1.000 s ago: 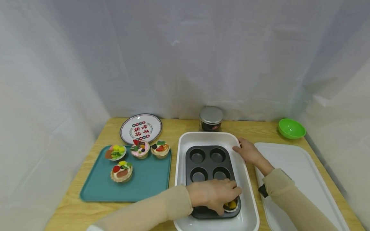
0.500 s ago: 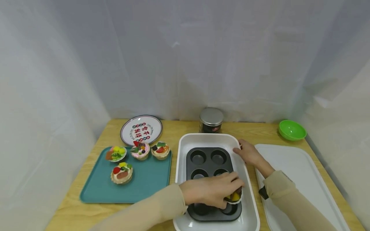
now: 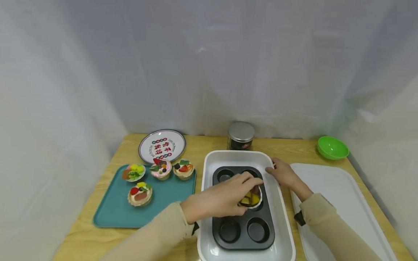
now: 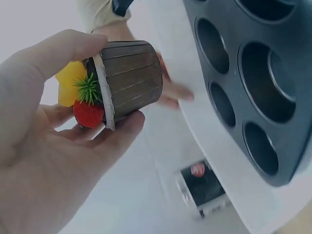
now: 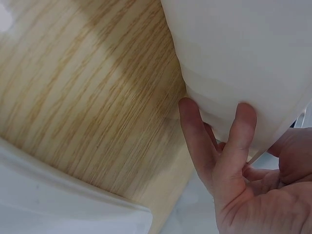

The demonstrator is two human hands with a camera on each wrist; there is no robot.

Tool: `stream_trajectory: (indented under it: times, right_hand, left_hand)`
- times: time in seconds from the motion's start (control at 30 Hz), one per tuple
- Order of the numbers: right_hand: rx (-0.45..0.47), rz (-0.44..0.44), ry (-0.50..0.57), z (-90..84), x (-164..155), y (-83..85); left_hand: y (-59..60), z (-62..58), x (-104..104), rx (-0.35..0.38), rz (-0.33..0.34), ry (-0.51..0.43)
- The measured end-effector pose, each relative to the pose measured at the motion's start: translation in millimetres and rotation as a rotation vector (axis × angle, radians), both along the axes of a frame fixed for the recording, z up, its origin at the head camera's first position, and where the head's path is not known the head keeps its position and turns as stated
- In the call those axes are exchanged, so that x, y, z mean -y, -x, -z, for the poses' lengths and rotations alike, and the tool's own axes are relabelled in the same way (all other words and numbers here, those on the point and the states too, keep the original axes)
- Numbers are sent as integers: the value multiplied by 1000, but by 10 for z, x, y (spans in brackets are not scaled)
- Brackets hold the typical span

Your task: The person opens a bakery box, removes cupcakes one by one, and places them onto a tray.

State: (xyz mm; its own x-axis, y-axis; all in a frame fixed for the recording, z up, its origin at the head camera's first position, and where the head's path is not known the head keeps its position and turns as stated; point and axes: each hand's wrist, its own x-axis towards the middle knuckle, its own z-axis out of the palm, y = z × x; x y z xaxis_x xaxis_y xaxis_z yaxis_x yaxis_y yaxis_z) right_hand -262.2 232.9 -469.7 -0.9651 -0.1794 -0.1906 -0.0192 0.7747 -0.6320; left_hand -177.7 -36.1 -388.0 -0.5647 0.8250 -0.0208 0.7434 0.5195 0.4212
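My left hand (image 3: 220, 197) pinches a cupcake (image 4: 129, 75) between thumb and fingers, over the middle of a dark muffin pan (image 3: 243, 239). A ribbed brown cup with a pale rim holds the cake, topped with yellow pieces, a red berry and a green sprig. In the left wrist view the cupcake is tipped sideways, clear of the pan. The pan lies in a deep white tray (image 3: 236, 155). At that tray's far right corner, my right hand (image 3: 287, 177) grips the rim, its fingers (image 5: 239, 141) against the outer wall; the right wrist view hides the thumb's contact.
Left, a teal tray (image 3: 173, 199) bears several fruit-topped tarts (image 3: 139, 195). Behind are a printed plate (image 3: 147, 145) and a dark can (image 3: 241, 136) with a silver lid. A flat white tray (image 3: 330, 192) and green bowl (image 3: 333, 148) occupy the right.
My left hand has lifted the cupcake out of the pan's front right cup and moved it up and back toward the middle. The right hand stays on the rim.
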Motion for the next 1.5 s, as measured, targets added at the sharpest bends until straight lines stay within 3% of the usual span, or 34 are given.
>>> stream_trajectory:
  times: [0.17,0.37,0.57,0.8,1.13,1.5]
  right_hand:
    - [17,12,49,10,-6,-12]
    - [21,7,63,3,12,-19]
    - [14,1,45,-22,-3,-14]
    - [16,-4,52,-14,-6,-6]
    - [-9,-6,37,-7,13,-19]
    - [-39,-18,15,-26,20,-18]
  left_hand:
    - [-4,-54,263,11,-132,-67]
    - [-1,-56,726,55,-319,-154]
    - [-3,58,1169,2,-460,-125]
    - [-48,224,1515,96,-565,-103]
    - [-78,430,1751,138,-629,-54]
    - [-11,601,1859,35,-608,-22]
